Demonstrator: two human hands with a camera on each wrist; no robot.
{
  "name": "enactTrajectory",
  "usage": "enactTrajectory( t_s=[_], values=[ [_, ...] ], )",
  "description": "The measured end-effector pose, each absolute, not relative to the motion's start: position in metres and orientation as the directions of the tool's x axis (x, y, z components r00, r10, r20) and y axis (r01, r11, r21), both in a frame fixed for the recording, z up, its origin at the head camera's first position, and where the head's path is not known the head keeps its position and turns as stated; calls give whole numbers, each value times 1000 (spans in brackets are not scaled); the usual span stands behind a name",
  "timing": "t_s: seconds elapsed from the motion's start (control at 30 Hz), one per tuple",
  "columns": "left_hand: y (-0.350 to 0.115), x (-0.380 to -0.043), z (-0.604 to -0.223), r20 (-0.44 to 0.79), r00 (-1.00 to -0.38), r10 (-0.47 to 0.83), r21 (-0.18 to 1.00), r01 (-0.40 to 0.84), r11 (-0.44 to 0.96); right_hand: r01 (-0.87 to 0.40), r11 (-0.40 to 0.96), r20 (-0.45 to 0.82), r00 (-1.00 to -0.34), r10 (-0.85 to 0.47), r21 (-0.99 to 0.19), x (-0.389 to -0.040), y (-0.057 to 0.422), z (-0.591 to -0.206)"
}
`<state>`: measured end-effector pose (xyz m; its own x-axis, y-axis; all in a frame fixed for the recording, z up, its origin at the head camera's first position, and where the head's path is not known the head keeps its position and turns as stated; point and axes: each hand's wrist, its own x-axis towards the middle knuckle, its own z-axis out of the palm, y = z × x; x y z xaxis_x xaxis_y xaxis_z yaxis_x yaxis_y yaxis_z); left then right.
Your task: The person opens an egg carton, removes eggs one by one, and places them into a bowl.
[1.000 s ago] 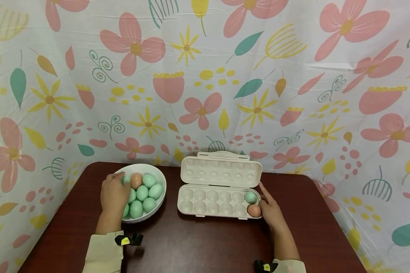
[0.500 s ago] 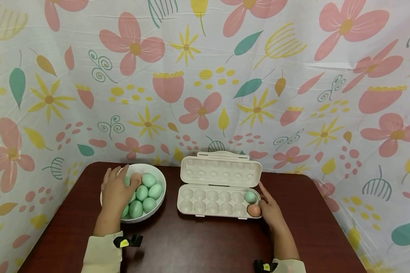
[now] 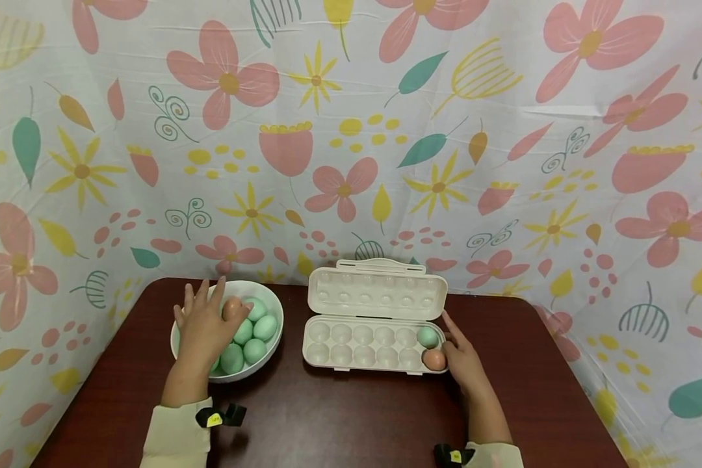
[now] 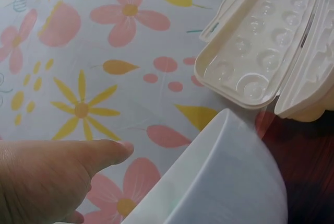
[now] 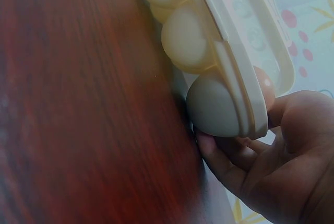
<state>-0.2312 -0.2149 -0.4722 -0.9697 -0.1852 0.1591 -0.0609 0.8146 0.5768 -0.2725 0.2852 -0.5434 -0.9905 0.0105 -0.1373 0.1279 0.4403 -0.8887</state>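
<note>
Over the left part of a white bowl (image 3: 278, 331) my left hand (image 3: 201, 325) is spread, its fingers straight. A brown egg (image 3: 232, 307) lies between its thumb and index finger; I cannot tell whether they touch it. Several pale green eggs (image 3: 254, 351) fill the bowl. In the left wrist view the thumb (image 4: 107, 153) points toward the bowl's rim. My right hand (image 3: 465, 364) holds the right end of a cream egg carton (image 3: 351, 367), with fingers curled under it in the right wrist view. A green egg (image 3: 428, 337) and a brown egg (image 3: 434, 359) sit in its right-end cups.
The carton's raised lid (image 3: 380, 292) leans back toward a flowered cloth (image 3: 351, 130) behind the dark wooden table (image 3: 339, 422). Both wrists wear black camera mounts (image 3: 225, 415).
My left hand has lifted slightly and spread its fingers, its thumb shifting right across the bowl near the brown egg. The right hand and carton have stayed in place.
</note>
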Motion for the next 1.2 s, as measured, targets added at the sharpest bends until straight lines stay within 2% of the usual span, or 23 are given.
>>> enactTrajectory(
  t_s=[0.57,1.2],
  values=[
    [-195,-231,-467,161,-977,-138,575,-21,818,116,435,-122,-992,14,-893,-273,286,-545],
    [-142,-233,-469,303,-953,-22,503,141,853,144,406,-147,-989,24,-902,-277,288,-548]
  ],
)
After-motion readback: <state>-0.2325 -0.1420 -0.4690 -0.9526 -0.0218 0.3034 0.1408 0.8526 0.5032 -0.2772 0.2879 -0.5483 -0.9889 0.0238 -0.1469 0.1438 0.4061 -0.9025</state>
